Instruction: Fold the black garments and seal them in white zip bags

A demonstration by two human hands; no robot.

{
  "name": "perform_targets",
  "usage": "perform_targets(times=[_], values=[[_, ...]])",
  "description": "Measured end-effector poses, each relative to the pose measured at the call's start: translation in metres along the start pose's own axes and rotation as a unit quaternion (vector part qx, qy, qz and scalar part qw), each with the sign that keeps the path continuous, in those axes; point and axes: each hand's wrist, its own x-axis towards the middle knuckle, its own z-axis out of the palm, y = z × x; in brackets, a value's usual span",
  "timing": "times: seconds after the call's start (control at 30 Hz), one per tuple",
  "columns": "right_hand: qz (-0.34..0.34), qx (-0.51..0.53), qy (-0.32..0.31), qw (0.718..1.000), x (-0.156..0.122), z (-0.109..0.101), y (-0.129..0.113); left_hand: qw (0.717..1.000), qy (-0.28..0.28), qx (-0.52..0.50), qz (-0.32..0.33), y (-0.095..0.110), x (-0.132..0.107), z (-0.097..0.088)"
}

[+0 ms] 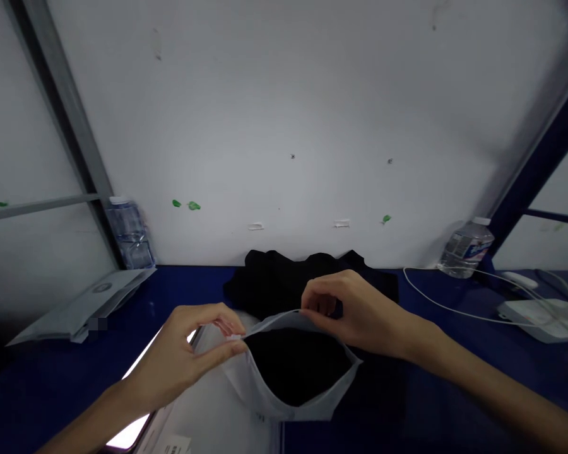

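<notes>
A frosted white plastic bag [265, 391] is held open above the blue table [454, 378], with black cloth [296, 366] showing inside its mouth. My left hand [189, 356] pinches the near left corner of the bag's rim between thumb and fingers. My right hand [353, 312] pinches the far rim of the bag, fingers curled. Behind the bag lies a heap of black garments [274, 280] against the wall.
A stack of grey flat bags [82, 306] lies at the left. Water bottles stand at the left [130, 233] and right [466, 249] by the wall. White cables [454, 302] and a white device [539, 309] lie at the right. A bright lit screen [132, 432] sits at the near edge.
</notes>
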Motion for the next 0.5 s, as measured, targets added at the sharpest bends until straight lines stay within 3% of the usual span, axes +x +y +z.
perform_targets(times=[0.27, 0.5], values=[[-0.072, -0.039, 0.006, 0.997, 0.008, 0.016, -0.001, 0.999, 0.035, 0.018, -0.007, -0.001, -0.002, 0.004], [-0.070, -0.019, 0.034, 0.997, 0.009, 0.016, -0.004, 0.999, 0.048, 0.006, 0.013, -0.004, -0.003, 0.006]])
